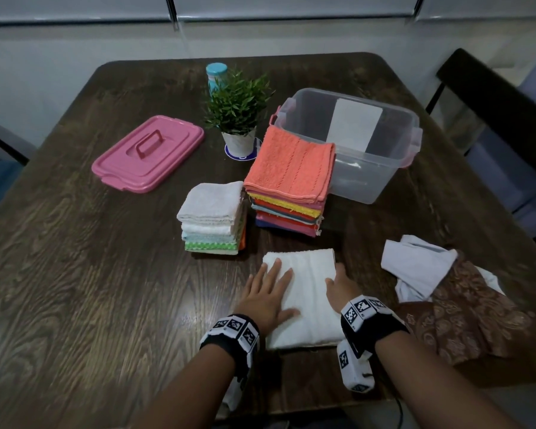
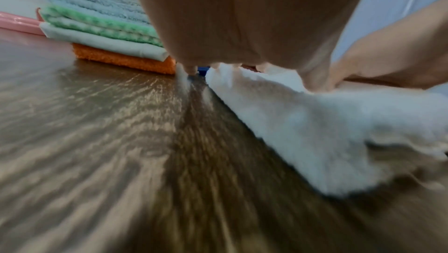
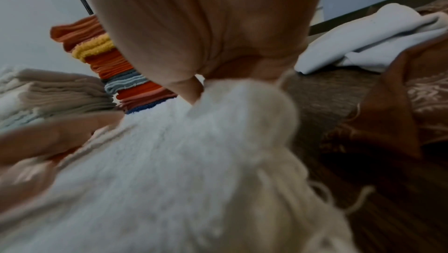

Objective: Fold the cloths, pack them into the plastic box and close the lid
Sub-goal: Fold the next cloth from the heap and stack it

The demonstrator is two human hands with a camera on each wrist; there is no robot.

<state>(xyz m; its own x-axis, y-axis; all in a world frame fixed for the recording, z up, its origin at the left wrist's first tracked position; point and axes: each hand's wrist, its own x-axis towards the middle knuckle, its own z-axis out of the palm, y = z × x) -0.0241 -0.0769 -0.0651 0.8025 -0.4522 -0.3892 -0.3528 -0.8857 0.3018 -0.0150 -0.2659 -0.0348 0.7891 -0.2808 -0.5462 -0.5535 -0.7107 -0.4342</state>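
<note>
A white towel (image 1: 304, 292), folded into a long rectangle, lies on the wooden table near me. My left hand (image 1: 273, 280) lies flat on its left part with straight fingers, pressing it down. At the towel's right edge my right hand (image 1: 338, 280) grips it; in the right wrist view the white towel (image 3: 181, 161) bulges up under the thumb (image 3: 191, 92). The clear plastic box (image 1: 362, 178) stands lidless at the back right with a white sheet inside. Its pink lid (image 1: 149, 153) rests at the back left.
A tall stack of coloured folded cloths (image 1: 291, 168) leans against the box, with a lower pale stack (image 1: 212, 215) beside it. Unfolded white cloth (image 1: 418, 267) and brown patterned cloth (image 1: 464, 314) lie at the right. A potted plant (image 1: 237, 119) and a blue bottle (image 1: 216, 75) stand behind.
</note>
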